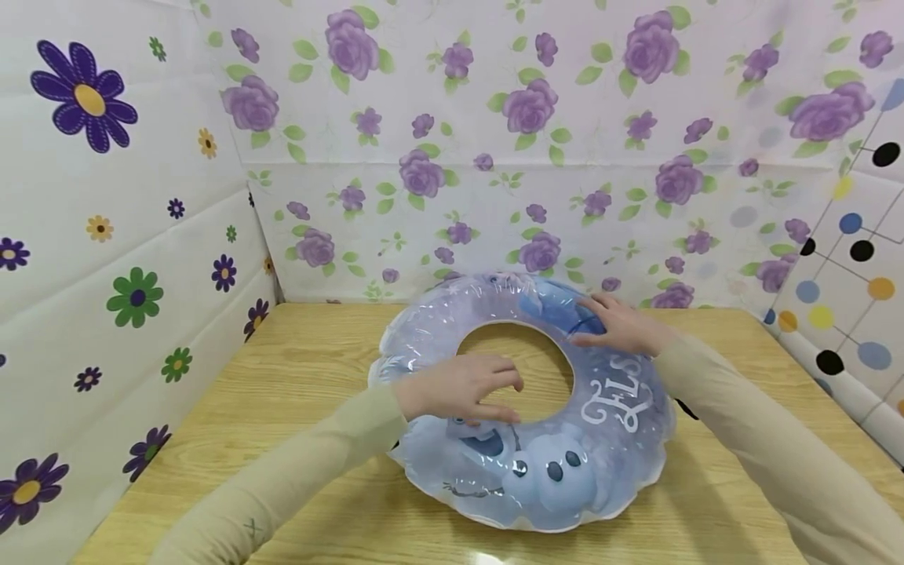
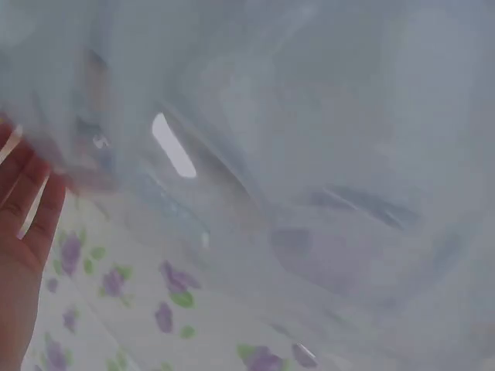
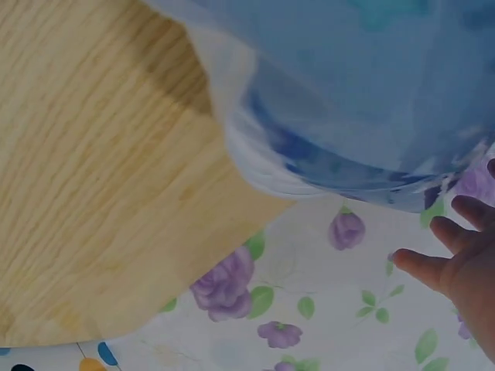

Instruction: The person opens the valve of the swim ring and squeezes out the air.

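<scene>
At the centre of the wooden worktop, toward its far edge, sits an inflated swim ring, pale blue and lilac, glossy and wrinkled at the seams; whether it lies quite flat I cannot tell. On its upper side a snowman shows at six o'clock, white lettering at three and a deeper blue patch at one.

From eight o'clock the left hand reaches over the ring's inner edge, its fingertips above the hole — a loose grip, fingers apart and slightly bent. The right hand is at two o'clock over the blue patch, its grip likewise relaxed, fingers spread; whether either hand touches the vinyl is unclear. Cream sleeves cover both arms.

Farther out, a rose-printed sheet hangs at twelve o'clock, a daisy-patterned one at ten — and a dotted one at two.
</scene>
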`<action>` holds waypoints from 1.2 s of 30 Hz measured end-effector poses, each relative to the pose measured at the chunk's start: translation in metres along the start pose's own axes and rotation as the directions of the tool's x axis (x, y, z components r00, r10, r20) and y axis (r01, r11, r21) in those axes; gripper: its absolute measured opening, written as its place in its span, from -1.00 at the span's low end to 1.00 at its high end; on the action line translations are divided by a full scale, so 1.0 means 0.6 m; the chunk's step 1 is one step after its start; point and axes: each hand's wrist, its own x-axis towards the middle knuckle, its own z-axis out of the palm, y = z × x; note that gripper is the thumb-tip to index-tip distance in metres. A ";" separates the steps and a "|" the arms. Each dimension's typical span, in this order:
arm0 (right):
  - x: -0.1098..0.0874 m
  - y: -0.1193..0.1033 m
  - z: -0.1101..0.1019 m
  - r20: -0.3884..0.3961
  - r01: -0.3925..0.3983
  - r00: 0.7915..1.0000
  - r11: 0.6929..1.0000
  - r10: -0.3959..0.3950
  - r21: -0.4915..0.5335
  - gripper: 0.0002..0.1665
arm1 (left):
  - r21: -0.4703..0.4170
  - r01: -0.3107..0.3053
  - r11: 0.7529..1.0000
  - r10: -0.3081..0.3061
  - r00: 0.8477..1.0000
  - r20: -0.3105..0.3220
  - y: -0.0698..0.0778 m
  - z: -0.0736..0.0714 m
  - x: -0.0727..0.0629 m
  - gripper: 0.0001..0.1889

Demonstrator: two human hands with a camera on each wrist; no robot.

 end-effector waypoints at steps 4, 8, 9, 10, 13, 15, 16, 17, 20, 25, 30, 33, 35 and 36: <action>-0.005 0.013 0.020 -0.025 0.009 1.000 0.999 -0.010 -0.032 0.05 | 0.017 -0.102 0.995 0.100 0.993 0.058 0.027 0.013 0.021 -0.42; -0.008 0.022 0.043 -0.040 0.004 0.999 1.000 -0.004 0.004 0.07 | 0.022 -0.188 0.982 0.184 0.974 0.130 0.054 0.035 0.039 -0.28; -0.010 0.024 0.048 -0.044 0.001 0.999 1.000 0.000 0.019 0.07 | 0.030 -0.211 0.977 0.205 0.968 0.148 0.060 0.041 0.043 -0.25; -0.011 0.026 0.053 -0.045 -0.006 0.999 0.999 0.008 0.035 0.08 | 0.034 -0.234 0.972 0.225 0.960 0.167 0.065 0.047 0.047 -0.24; -0.014 0.035 0.065 -0.065 -0.015 0.998 0.999 0.017 0.039 0.10 | 0.053 -0.285 0.957 0.269 0.941 0.205 0.073 0.065 0.056 -0.23; -0.014 0.042 0.072 -0.082 -0.017 0.996 0.999 0.020 0.036 0.10 | 0.053 -0.303 0.951 0.287 0.937 0.200 0.075 0.076 0.058 -0.23; -0.014 0.044 0.073 -0.095 -0.015 0.995 0.999 0.018 0.033 0.10 | 0.045 -0.306 0.951 0.293 0.937 0.190 0.075 0.080 0.058 -0.23; -0.015 0.045 0.073 -0.107 -0.014 0.994 0.999 0.017 0.032 0.09 | 0.038 -0.306 0.951 0.295 0.939 0.176 0.074 0.084 0.058 -0.22; -0.017 0.046 0.068 -0.138 -0.010 0.990 1.000 0.012 0.019 0.04 | 0.036 -0.308 0.951 0.301 0.945 0.130 0.071 0.096 0.062 -0.20; -0.017 0.046 0.061 -0.143 -0.014 0.990 0.999 0.009 -0.031 0.00 | 0.037 -0.319 0.947 0.317 0.947 0.048 0.068 0.113 0.069 -0.17; -0.007 0.036 0.070 -0.131 0.003 0.991 0.999 -0.007 -0.032 -0.01 | -0.007 -0.332 0.943 0.332 0.943 -0.025 0.066 0.124 0.057 -0.23; -0.004 0.035 0.076 -0.145 0.007 0.989 1.000 -0.010 -0.024 -0.01 | -0.014 -0.338 0.941 0.337 0.941 -0.041 0.064 0.127 0.053 -0.25; -0.005 0.038 0.080 -0.166 0.000 0.986 1.000 -0.003 -0.018 -0.01 | -0.015 -0.341 0.940 0.340 0.939 -0.042 0.064 0.127 0.055 -0.23; -0.006 0.040 0.082 -0.178 -0.002 0.984 1.000 -0.001 -0.014 -0.01 | -0.017 -0.344 0.939 0.343 0.938 -0.044 0.063 0.127 0.056 -0.23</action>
